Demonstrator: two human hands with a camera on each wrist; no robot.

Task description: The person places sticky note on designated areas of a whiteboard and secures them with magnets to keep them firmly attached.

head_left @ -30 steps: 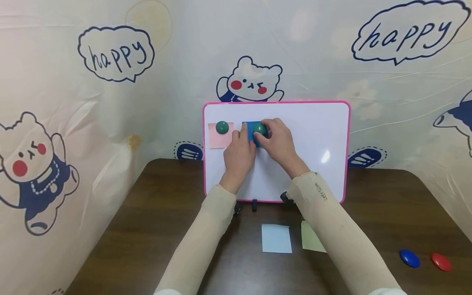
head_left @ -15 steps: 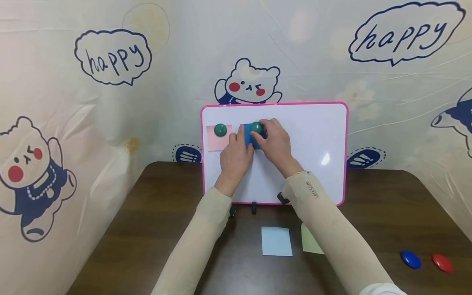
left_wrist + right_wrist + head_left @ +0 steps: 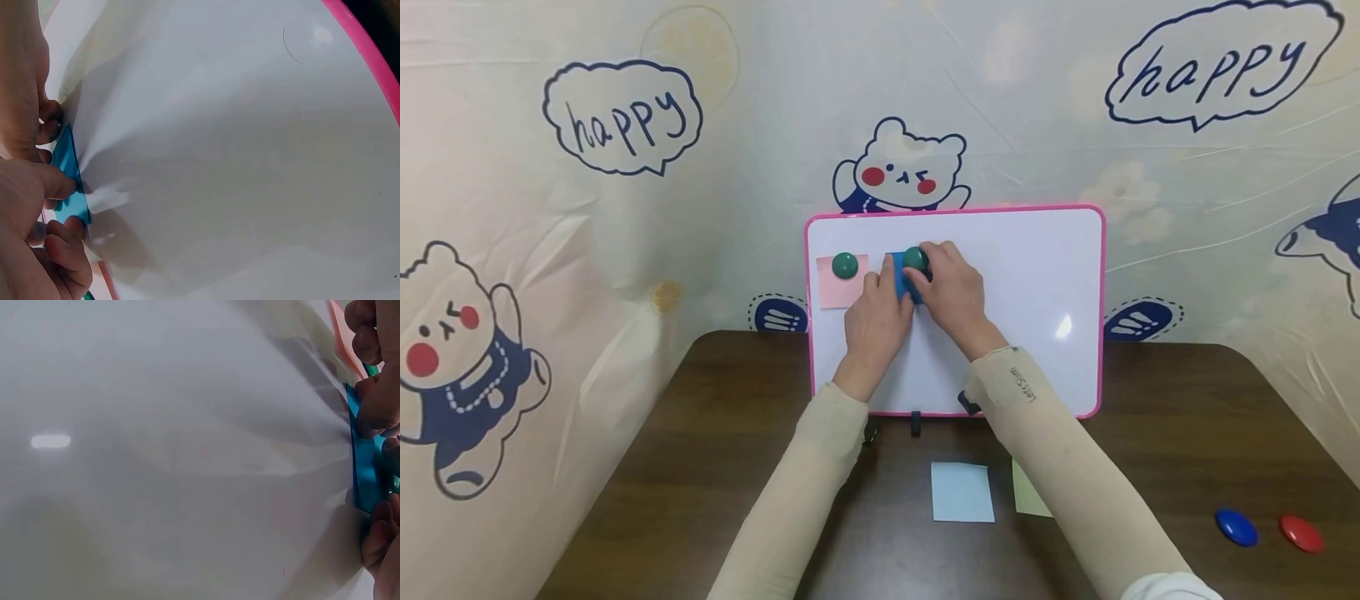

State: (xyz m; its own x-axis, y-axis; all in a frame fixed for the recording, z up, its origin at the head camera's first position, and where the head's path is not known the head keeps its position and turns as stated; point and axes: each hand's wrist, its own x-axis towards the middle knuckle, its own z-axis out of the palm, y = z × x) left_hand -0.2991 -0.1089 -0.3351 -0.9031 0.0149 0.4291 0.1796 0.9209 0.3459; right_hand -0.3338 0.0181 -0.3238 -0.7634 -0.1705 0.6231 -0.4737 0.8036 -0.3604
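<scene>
A blue sticky note lies on the upper left of a pink-framed whiteboard. My left hand presses its left and lower parts to the board with finger and thumb; the left wrist view shows the thumb on the blue paper. At the note's upper part, my right hand pinches a round green magnet between thumb and forefinger. Left of it, a second green magnet sits on a pink sticky note. The hands hide much of the blue note.
On the brown table before the board lie a light blue sticky note and a yellow-green one, partly behind the right sleeve. A blue magnet and a red magnet lie at right. Black clips support the board.
My right hand has shifted the green magnet slightly left and up over the blue note. My left hand keeps its place on the note. The whole view has shifted a little.
</scene>
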